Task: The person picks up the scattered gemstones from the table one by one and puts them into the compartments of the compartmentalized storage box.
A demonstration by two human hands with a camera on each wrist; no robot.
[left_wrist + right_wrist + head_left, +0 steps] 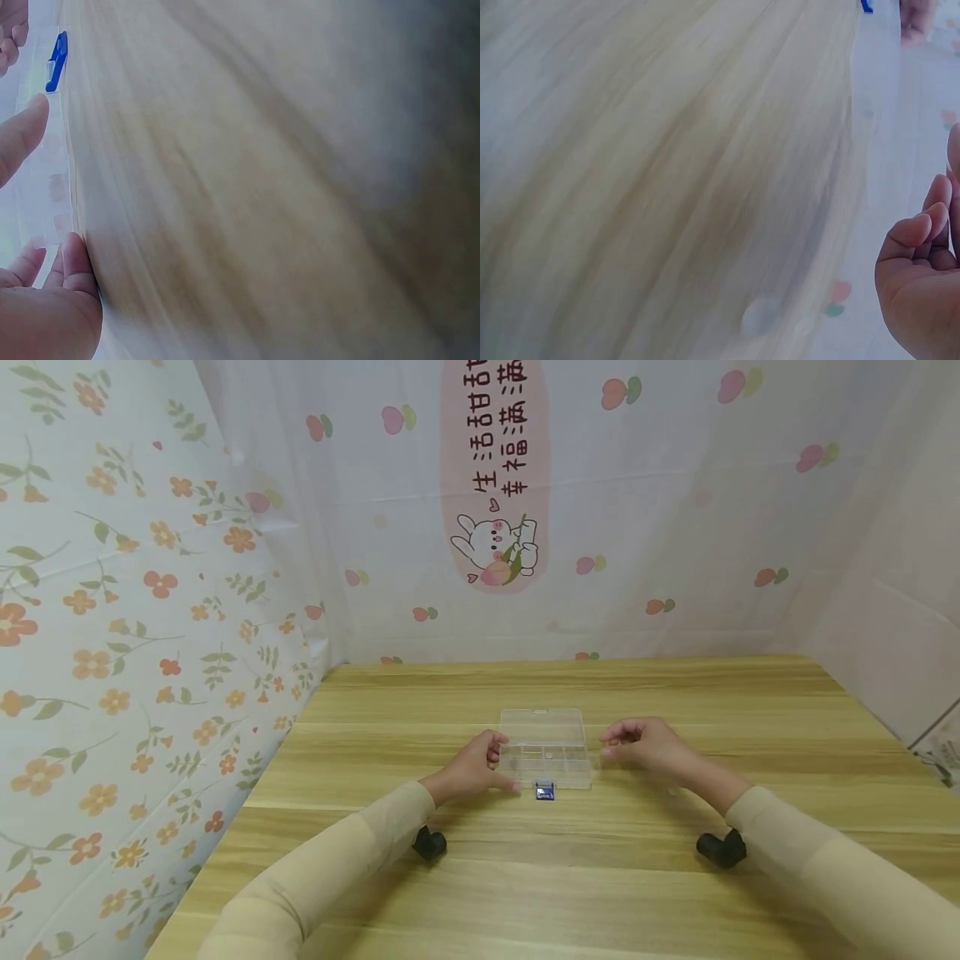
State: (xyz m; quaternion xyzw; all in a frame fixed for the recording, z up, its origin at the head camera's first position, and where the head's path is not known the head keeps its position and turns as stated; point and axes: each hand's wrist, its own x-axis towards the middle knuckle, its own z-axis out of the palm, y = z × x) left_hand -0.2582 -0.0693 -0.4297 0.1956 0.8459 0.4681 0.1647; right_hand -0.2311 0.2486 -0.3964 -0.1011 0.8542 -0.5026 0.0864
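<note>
A clear plastic compartment box [566,768] lies on the table with its lid [542,727] raised at the back. On its front edge hangs a blue latch [544,791], also visible as a blue clip [57,61] in the left wrist view. My left hand [480,766] holds the box's left end, thumb at the front corner and fingers at the side. Just right of the box, my right hand [643,745] hovers with bent fingers, a gap showing between thumb and fingertips; I see nothing held there. A small whitish piece [549,755] appears in a compartment.
A small pale round piece [672,792] lies on the wooden table [570,885] below the right wrist, seen as a translucent disc [761,316] in the right wrist view. Black wrist mounts [430,843] hang under both forearms. Printed curtains [360,510] stand behind and left.
</note>
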